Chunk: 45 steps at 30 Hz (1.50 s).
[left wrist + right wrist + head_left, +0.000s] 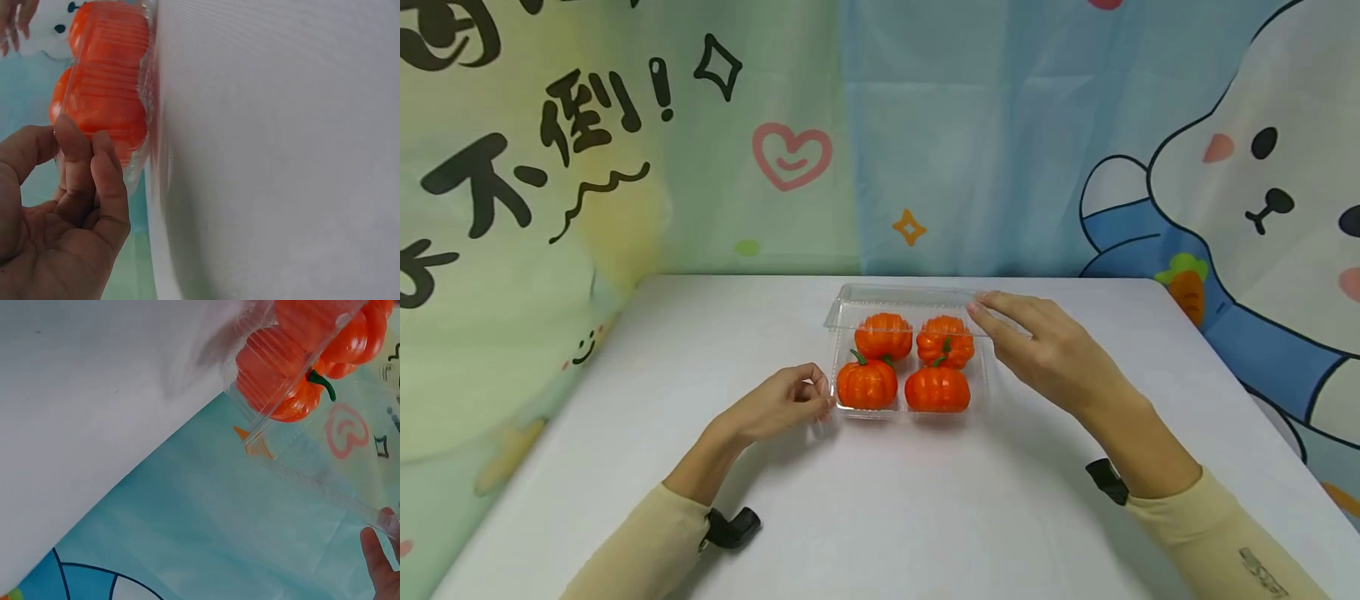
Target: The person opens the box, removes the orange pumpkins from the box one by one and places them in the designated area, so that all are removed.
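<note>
- Clear plastic box [902, 413] sits on the white counter [880, 517]; taken as landmark.
- Left hand [786, 400] at the box's left side, near corner. Thumb and fingertips pinch the rim; gap between them narrow.
- Right hand [1052, 350] beyond the box's right side, raised. Fingers stretched, tips at the lid's right edge; cannot tell whether they pinch it.
- Lid [910, 298], also clear, stands lifted over the far part of the box, not closed down.
- Four orange pumpkins inside the box, two rows of two: near left [867, 384], near right [937, 389], far left [883, 336], far right [945, 340]. Green stems visible. Far pair seen partly through the lid.
- Pale sleeves on both arms, on the near side of the box; a black wrist device on the left [732, 528], another on the right [1108, 482].
- Behind the box, past the counter's far edge, a printed cloth [940, 125]: heart outline, stars, dark lettering to the left, white cartoon animal to the right.
</note>
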Motion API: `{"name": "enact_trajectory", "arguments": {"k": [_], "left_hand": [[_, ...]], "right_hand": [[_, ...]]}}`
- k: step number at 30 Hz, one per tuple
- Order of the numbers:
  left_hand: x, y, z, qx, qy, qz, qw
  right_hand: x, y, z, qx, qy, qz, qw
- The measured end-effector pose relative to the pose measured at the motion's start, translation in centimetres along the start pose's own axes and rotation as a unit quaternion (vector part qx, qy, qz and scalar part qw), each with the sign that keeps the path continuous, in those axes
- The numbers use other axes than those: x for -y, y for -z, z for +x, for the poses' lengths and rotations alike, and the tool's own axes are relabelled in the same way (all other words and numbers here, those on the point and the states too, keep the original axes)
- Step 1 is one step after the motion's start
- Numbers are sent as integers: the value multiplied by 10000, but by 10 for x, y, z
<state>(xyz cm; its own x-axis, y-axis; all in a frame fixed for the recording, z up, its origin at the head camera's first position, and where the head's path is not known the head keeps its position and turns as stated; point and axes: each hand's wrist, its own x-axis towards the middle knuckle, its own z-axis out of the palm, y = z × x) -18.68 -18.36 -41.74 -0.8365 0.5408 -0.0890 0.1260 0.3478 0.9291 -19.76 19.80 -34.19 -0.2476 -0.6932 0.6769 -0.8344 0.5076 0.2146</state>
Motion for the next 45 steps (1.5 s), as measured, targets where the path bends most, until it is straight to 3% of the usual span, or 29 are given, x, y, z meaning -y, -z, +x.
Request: {"name": "enact_trajectory", "arguments": {"k": [10,15,19,22,26,28,32,38,45], "left_hand": [[1,2,-1,163,-70,-177,9997],[3,3,-3,287,-80,-224,9993],[2,2,-5,337,-28,-312,9989],[1,1,-6,362,-8,-357,9987],[1,1,-7,410,-9,-314,9987],[0,1,-7,424,18,-288,9987],[-1,0,-7,415,41,-244,9988],[-1,-1,-7,405,24,-217,9989],[1,-2,-8,422,143,-84,9990]], "right_hand": [[-16,-15,9,-714,-1128,579,9894],[-22,-25,13,-1200,-1571,965,9755],[-30,-32,13,-1341,-2003,1145,9637],[-33,-36,12,-1331,-2497,1357,9495],[-35,-42,11,-1352,-3160,1919,9193],[-36,-46,11,-1360,-3400,2191,9044],[-37,-51,10,-1240,-3740,2472,8852],[-39,-57,5,-790,-4059,2828,8655],[-41,-67,-4,-184,-4267,2972,8540]]}}
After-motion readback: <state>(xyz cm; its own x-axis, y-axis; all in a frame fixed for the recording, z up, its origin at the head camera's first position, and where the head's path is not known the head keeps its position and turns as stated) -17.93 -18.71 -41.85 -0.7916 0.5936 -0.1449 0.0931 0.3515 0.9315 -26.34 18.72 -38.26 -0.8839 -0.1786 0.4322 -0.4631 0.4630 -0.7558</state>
